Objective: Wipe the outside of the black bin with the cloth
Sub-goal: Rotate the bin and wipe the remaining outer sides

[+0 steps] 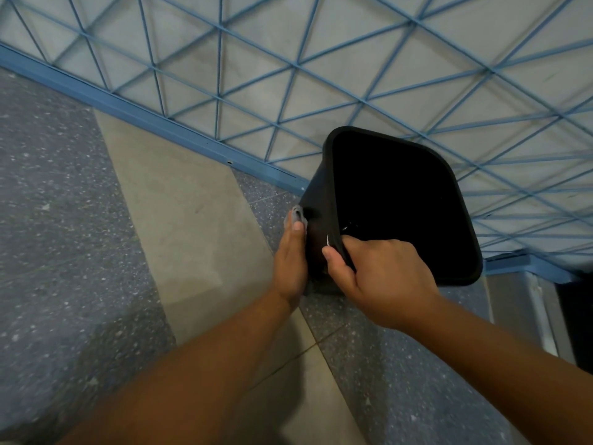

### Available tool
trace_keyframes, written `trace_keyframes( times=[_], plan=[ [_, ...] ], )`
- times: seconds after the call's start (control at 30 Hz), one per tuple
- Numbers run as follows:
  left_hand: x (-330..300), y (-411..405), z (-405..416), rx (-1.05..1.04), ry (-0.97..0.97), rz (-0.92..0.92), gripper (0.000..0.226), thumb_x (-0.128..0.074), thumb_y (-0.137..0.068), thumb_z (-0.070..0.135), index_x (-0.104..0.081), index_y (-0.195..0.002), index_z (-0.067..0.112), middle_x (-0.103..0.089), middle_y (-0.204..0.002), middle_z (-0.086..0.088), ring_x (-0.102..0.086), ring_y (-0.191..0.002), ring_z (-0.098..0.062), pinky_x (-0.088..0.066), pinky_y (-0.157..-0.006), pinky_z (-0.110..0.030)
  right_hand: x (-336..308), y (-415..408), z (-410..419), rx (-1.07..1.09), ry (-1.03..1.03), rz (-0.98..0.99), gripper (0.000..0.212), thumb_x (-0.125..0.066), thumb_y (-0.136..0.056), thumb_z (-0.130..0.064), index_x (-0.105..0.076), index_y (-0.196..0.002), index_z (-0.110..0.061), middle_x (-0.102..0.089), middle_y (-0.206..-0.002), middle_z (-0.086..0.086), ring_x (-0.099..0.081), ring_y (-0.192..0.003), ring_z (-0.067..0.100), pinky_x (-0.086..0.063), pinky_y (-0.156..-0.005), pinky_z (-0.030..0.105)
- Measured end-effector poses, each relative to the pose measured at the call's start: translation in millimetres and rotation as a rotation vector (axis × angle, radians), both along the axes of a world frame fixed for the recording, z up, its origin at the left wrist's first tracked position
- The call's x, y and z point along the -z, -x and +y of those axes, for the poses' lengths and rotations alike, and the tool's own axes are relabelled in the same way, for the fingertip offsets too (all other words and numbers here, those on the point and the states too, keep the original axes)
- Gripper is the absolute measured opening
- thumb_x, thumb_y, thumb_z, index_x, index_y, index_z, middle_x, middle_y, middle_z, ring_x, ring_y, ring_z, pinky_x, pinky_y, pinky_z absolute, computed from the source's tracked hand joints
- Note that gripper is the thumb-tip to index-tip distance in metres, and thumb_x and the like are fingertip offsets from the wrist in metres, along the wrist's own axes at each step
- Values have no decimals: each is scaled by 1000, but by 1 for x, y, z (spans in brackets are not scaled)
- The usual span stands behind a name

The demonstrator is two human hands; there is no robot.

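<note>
Nearest, the right hand (382,277) grips the rim of the black bin (401,207), thumb outside, fingers curled inside. At its nine o'clock the left hand (290,261) presses the grey cloth (299,216) flat against the bin's outer wall, fingers straight. The bin stands tilted on the speckled floor (64,220), with a blue lattice fence (288,59) beyond at twelve o'clock. A small white mark near the rim is unreadable.

Black bin (404,200), grey cloth (300,216), speckled blue-grey and plain beige floor (64,220), blue triangle-lattice grille (288,59).
</note>
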State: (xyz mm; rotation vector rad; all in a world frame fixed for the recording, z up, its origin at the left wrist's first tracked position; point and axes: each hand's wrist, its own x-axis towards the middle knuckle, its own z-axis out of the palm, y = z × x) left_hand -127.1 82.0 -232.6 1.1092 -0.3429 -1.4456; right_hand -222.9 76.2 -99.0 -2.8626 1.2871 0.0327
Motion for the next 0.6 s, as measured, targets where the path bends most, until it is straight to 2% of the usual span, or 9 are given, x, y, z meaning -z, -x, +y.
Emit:
trace_keyframes(
  times=[0.1, 0.2, 0.27, 0.37, 0.43, 0.5, 0.57, 0.6],
  plan=[
    [-2, -13, -20, 26, -79, 92, 62, -29, -118, 45, -39, -168, 9, -37, -175, -22, -36, -164, -38, -28, -137, -57, 2, -1, 0, 5, 9, -10, 48, -19, -94, -53, -52, -74, -25, -44, -54, -8, -55, -47, 18, -40, -45, 30],
    [-11, -10, -18, -12, 22, 23, 60, -36, -117, 45, -42, -167, 13, -33, -178, -17, -27, -169, -32, -21, -139, -56, 3, -3, -1, 6, 23, -28, 46, -22, -95, -52, -52, -72, -25, -51, -51, -4, -54, -44, 19, -37, -43, 28],
    [-6, -3, -5, 11, 44, -57, 58, -33, -118, 41, -40, -168, 13, -37, -177, -14, -28, -169, -29, -22, -140, -54, 2, 0, 0, -9, 20, -23, 46, -25, -95, -50, -55, -72, -24, -54, -52, -5, -55, -44, 18, -37, -42, 27],
    [6, -9, -7, 52, -53, -61, 59, -29, -119, 39, -41, -167, 7, -43, -172, -21, -37, -165, -36, -27, -137, -56, 1, 0, 1, -18, 2, -15, 44, -23, -95, -51, -50, -73, -25, -50, -54, -6, -56, -47, 19, -39, -44, 29],
    [2, -17, -22, 41, -128, -58, 61, -29, -118, 43, -41, -167, 7, -39, -174, -22, -31, -167, -37, -24, -138, -57, 1, 0, 0, -9, -15, -14, 43, -20, -94, -53, -48, -74, -27, -44, -55, -9, -56, -49, 18, -38, -46, 30],
    [-9, -16, -30, 19, -56, -56, 59, -31, -119, 40, -42, -165, 5, -36, -175, -24, -26, -169, -37, -21, -139, -58, 1, -1, -1, -2, -2, -21, 47, -20, -94, -52, -53, -76, -25, -46, -55, -8, -56, -49, 19, -36, -46, 29],
    [-15, -11, -23, 17, -1, 0, 57, -34, -118, 36, -45, -163, 4, -40, -173, -25, -30, -167, -38, -23, -138, -57, 1, 0, -1, -2, -9, -17, 48, -21, -94, -52, -56, -77, -23, -54, -57, -5, -57, -50, 19, -37, -47, 29],
    [-13, -8, -17, 30, -9, 17, 55, -35, -118, 34, -49, -161, 3, -47, -168, -25, -38, -163, -39, -29, -136, -56, 0, 0, 0, -6, -15, -13, 47, -22, -95, -52, -56, -79, -23, -56, -58, -4, -57, -51, 19, -39, -47, 30]
  ],
)
